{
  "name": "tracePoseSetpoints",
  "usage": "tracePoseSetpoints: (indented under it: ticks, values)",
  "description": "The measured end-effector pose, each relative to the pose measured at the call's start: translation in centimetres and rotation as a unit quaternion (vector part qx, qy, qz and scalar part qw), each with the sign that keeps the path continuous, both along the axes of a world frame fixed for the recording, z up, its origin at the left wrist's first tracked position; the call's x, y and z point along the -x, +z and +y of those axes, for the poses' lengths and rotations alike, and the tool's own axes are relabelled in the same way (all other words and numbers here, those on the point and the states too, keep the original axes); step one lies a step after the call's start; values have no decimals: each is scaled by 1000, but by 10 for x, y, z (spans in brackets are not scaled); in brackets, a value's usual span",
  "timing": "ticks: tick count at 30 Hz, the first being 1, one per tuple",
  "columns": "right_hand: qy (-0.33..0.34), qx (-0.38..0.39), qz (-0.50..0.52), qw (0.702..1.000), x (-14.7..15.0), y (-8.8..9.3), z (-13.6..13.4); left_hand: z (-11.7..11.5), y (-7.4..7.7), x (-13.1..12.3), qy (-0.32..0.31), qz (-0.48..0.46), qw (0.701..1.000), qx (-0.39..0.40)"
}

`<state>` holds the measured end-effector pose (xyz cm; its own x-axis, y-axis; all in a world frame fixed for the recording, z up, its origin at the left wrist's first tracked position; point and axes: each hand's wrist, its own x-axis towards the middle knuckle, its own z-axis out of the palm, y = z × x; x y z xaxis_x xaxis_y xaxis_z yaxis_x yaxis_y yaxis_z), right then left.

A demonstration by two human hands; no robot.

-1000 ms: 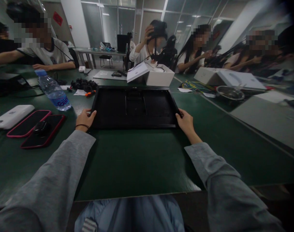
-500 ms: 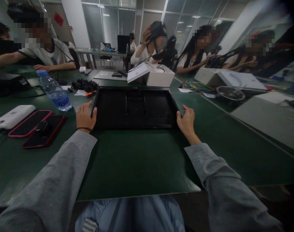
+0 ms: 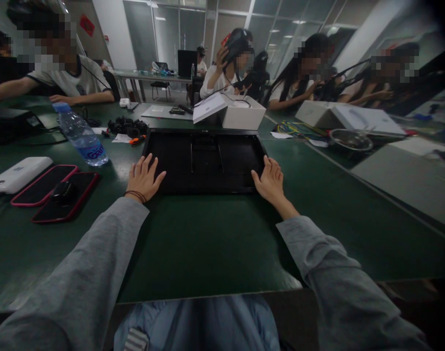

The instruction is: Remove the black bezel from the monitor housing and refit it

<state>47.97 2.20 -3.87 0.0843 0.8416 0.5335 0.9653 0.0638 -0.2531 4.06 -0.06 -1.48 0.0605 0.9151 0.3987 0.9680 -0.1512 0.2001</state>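
A shallow black rectangular tray (image 3: pixel 178 183) with raised edges lies flat on the green table, its long side toward me. Two thin raised rails and a small recess show in its middle. At its left end, my left hand (image 3: pixel 145 178) lies over the edge with fingers spread and thumb apart. My right hand (image 3: pixel 270 181) rests over the right end, thumb on the near corner and fingers stretched forward. Neither hand is wrapped round the tray.
To the left are a tilted-looking water bottle (image 3: pixel 83 139), a white power bank (image 3: pixel 21 174) and two red-edged phones (image 3: pixel 67 197). Beyond the tray stands an opened white box (image 3: pixel 244 114). Cables (image 3: pixel 299 131) and a metal bowl (image 3: pixel 350 140) lie right. Several people sit across the table.
Both hands have moved inward from the tray's side edges onto its ends. My left fingers have spread out, and the grip on the sides has loosened. The tray stays about in place.
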Motion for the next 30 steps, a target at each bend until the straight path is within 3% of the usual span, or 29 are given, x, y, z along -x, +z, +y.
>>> tracePoseSetpoints:
  ticks: [30]
  values:
    - [3,9,17,1000,-2,3,-1,4,-1,5,-2,8,1000,17]
